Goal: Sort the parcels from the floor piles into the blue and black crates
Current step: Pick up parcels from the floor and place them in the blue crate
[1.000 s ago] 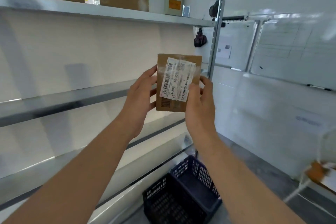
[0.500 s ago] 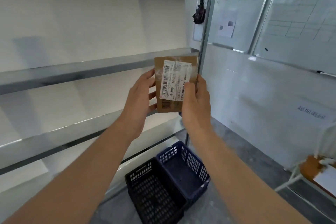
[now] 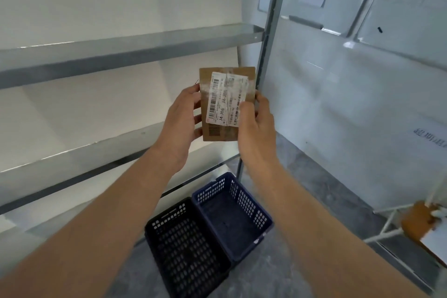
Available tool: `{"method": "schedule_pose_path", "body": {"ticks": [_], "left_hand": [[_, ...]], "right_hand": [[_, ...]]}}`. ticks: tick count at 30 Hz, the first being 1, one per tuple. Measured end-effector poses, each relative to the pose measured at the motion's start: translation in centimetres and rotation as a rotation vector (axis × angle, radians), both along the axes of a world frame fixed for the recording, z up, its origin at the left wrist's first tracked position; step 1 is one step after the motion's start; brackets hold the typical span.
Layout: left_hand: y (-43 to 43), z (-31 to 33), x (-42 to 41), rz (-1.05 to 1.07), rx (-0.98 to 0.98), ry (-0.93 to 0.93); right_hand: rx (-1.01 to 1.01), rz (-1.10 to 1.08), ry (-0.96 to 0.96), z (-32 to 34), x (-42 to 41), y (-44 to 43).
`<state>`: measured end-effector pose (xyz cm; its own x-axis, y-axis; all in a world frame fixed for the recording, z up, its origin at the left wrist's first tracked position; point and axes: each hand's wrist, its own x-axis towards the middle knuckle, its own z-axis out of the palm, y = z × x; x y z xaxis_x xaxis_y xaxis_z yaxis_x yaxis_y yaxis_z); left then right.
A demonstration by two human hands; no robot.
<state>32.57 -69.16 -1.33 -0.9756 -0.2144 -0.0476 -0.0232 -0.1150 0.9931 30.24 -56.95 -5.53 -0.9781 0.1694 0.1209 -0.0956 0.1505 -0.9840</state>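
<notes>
- Left hand (image 3: 180,123) holds the left edge of the parcel (image 3: 226,104). Right hand (image 3: 256,128) grips its right edge, thumb lying over part of the label.
- Parcel is upright in the air, label toward the camera, above the crates.
- Likely step: reading the label. Crate not yet chosen.
- Black crate (image 3: 186,247) and blue crate (image 3: 229,215) sit touching on the floor. Both show bare bottoms, so sorting looks barely begun.
- Label reads "J4-J06"; the finer print is blurred.
- Black crate's near end is cut off by the frame.
- Floor piles are out of view, so the remaining count is unknown.
</notes>
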Motion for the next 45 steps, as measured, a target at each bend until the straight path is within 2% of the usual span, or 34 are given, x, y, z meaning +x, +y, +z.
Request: {"method": "schedule_pose_path", "body": {"ticks": [9, 17, 21, 27, 34, 41, 45], "left_hand": [[5.0, -2.6, -11.9, 0.081, 0.037, -0.071], [9.9, -7.8, -19.1, 0.367, 0.071, -0.112], [10.7, -10.0, -19.8, 0.5, 0.119, -0.21], [9.2, -14.0, -19.9, 0.566, 0.075, -0.283], [6.5, -20.1, -19.6, 0.525, 0.06, -0.398], [6.1, -27.0, -20.9, 0.444, 0.062, -0.417], [6.8, -33.7, -22.5, 0.59, 0.121, -0.474]], "right_hand": [[0.096, 0.112, -0.043, -1.9, -12.8, 5.5], [0.125, 0.343, -0.074, -6.8, -23.5, 9.1], [0.15, 0.455, -0.131, -9.5, -25.3, 9.1], [0.187, 0.464, -0.19, -13.8, -26.4, 7.2], [0.183, 0.485, -0.326, -19.6, -26.3, 4.5], [0.143, 0.478, -0.385, -26.9, -28.2, 3.8], [0.14, 0.541, -0.427, -33.4, -30.9, 4.0]]}}
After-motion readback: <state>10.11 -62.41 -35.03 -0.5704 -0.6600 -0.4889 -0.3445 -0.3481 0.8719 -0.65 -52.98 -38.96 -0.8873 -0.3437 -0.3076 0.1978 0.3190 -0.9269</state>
